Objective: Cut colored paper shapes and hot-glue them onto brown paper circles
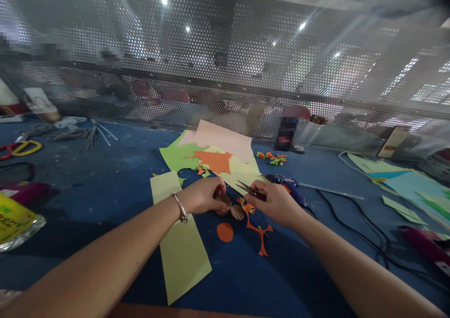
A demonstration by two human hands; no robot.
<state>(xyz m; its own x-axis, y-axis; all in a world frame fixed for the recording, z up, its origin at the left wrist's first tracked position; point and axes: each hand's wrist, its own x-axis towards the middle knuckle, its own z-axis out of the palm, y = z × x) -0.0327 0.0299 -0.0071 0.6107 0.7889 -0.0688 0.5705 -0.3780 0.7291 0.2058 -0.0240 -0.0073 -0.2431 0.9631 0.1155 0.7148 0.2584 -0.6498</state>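
In the head view my left hand [206,195], with a silver bracelet at its wrist, has its fingers closed around a small brown round piece [222,207]. A second brown piece with stripes [237,212] lies just beside it on the blue table. My right hand [269,198] grips a pair of dark scissors [248,188], blades pointing left and away from me. Near my forearms lies an orange paper circle [225,232], and to its right curls a cut orange paper scrap [260,237]. A pale green paper strip [186,262] lies partly under my left wrist.
Beyond my hands are an orange sheet [214,161], a pink sheet [225,140] and green paper [176,153]. A blue glue gun [286,183] with a cord lies by my right hand. Perforated panelling [225,65] closes the back. More coloured paper [408,187] lies right.
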